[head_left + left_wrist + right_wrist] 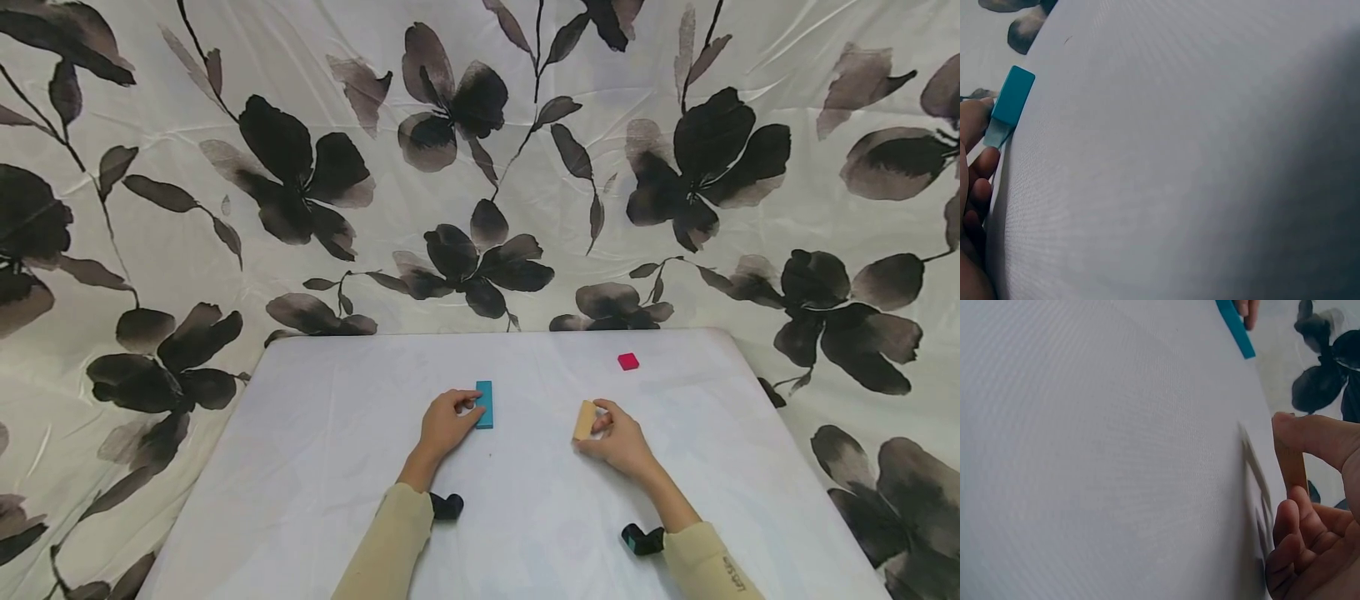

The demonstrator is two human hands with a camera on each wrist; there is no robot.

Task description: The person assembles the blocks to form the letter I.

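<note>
A blue rectangular block (486, 407) lies on the white table (337, 517), left of the red piece. My left hand (447, 427) holds it at its left side, thumb and forefinger at that edge and the other fingers curled. In the left wrist view the blue block (1015, 97) shows at the far left beside my fingertips. My right hand (624, 442) pinches a yellow wooden block (584, 420) by its two ends between thumb and fingers. The right wrist view shows the yellow block (1291, 459) tilted, close over the table, with a shadow under the hand.
A small red piece (628, 362) lies near the table's back edge, beyond my right hand. Black wrist devices (448, 507) show beside both sleeves. A white cloth with dark flowers (465, 267) hangs behind the table.
</note>
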